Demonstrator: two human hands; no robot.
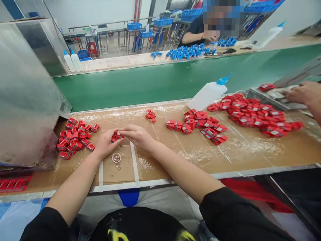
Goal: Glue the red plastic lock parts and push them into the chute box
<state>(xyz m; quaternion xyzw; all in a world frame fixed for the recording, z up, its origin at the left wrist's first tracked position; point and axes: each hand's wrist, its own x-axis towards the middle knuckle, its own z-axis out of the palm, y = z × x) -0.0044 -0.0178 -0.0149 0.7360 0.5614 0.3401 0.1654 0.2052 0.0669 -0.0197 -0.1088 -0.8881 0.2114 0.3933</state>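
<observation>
Over the desk (160, 160), my left hand (104, 144) curled its fingers around a red plastic block (115, 137) just left of my right hand's (137, 135) bunched fingertips, their grip unclear.

Dressed in a black fabric top (140, 222) with loose short black sleeves (223, 204) ending around the elbows; printed near the hem in bright yellow, with a curved letter-like outline (120, 233) at left and a rough-edged yellow patch (185, 235) at right.
</observation>
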